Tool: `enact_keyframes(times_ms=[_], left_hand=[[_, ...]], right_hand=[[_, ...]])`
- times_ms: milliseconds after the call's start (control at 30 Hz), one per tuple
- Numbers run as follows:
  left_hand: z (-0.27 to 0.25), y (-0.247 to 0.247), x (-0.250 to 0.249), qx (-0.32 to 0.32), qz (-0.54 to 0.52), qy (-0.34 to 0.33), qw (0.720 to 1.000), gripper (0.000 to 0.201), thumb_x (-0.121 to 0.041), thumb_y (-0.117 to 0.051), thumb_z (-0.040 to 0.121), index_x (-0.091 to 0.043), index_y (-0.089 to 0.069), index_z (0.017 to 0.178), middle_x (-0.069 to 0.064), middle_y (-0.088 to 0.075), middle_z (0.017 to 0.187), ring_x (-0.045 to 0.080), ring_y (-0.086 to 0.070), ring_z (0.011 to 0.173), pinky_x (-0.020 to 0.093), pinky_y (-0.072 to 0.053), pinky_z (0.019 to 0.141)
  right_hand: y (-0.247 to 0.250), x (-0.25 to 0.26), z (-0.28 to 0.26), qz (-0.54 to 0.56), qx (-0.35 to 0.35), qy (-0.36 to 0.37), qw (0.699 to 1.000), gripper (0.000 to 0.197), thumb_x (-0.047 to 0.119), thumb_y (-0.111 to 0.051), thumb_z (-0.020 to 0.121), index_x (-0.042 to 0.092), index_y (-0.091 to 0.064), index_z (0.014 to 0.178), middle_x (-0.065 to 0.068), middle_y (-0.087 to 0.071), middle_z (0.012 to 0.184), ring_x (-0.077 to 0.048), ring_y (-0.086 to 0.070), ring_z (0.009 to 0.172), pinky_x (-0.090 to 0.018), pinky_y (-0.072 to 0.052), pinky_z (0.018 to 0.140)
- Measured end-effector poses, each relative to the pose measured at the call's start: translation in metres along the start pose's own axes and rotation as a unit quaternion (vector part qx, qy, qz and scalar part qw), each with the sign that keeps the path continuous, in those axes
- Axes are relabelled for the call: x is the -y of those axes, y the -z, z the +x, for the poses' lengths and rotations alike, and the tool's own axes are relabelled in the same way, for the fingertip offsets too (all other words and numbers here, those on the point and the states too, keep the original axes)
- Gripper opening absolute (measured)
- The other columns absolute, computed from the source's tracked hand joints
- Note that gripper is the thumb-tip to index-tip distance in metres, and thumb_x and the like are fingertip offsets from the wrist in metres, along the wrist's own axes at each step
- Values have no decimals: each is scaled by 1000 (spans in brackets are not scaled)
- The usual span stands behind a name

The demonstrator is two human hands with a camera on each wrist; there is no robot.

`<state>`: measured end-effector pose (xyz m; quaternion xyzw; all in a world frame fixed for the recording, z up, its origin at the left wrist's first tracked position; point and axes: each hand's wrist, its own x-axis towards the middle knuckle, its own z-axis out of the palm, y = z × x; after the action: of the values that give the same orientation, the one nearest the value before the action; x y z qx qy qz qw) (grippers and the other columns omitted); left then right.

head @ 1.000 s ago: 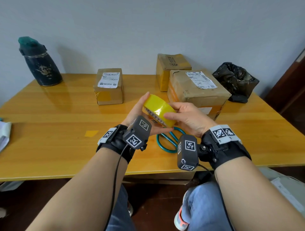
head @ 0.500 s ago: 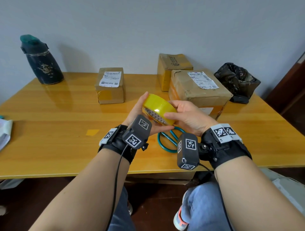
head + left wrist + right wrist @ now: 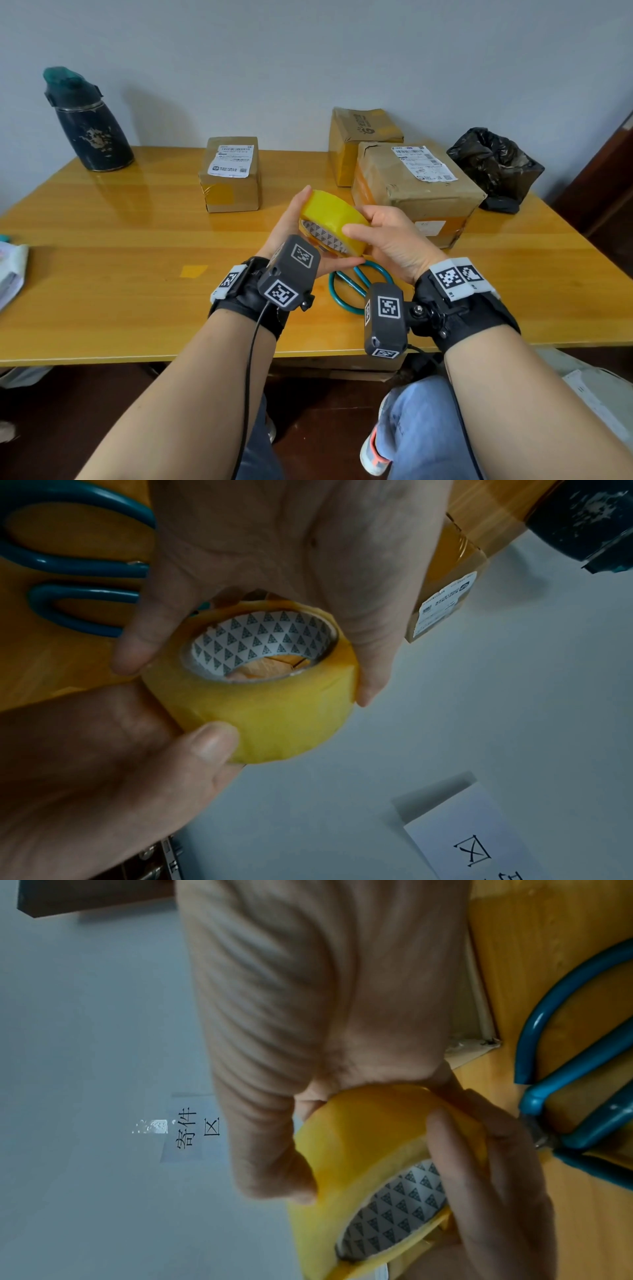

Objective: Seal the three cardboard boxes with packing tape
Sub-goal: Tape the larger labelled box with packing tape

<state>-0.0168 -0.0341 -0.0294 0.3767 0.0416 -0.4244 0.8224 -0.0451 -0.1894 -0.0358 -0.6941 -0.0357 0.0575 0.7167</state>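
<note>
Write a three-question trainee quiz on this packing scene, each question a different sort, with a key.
1. True or false: the tape roll lies on the table.
2. Multiple choice: which hands grip the roll? A left hand only; B right hand only; C both.
3. Fill in: the teal scissors lie on the table below the ____.

Key: 1 false; 2 C; 3 hands.

Plain grey wall (image 3: 308, 51) behind a glossy wooden table (image 3: 102, 291), dark floor (image 3: 68, 428)
</note>
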Motion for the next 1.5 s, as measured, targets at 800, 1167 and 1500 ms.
enact_keyframes(times_ms=[800,1167,1500], left_hand=[[11,1,9,-49,-84,12,995,57,-52,-67,81,-2,-58,105,26,-60,103,47,-54,103,62,-40,98],[15,-1,11,-99,-37,-17,994,16,-34,-53,97,-21,-59,103,2,-71,92,15,-69,88,46,-50,96],[0,-11,13,-120,54,-72,989,10,-32,-62,92,-23,-60,88,11,-68,103,22,-68,77,44,-56,85]], right_hand=[[5,-3,-8,63,17,-7,998,22,-4,-46,93,2,-65,104,-17,-71,100,-30,-68,95,-38,-57,80],[1,-8,-7,63,-58,-16,996,17,4,-52,94,-1,-64,104,-29,-62,116,-41,-59,112,-59,-42,100],[-3,-3,-6,81,-43,-16,996,35,7,-50,87,-5,-59,118,-28,-58,124,-40,-53,121,-60,-39,103]])
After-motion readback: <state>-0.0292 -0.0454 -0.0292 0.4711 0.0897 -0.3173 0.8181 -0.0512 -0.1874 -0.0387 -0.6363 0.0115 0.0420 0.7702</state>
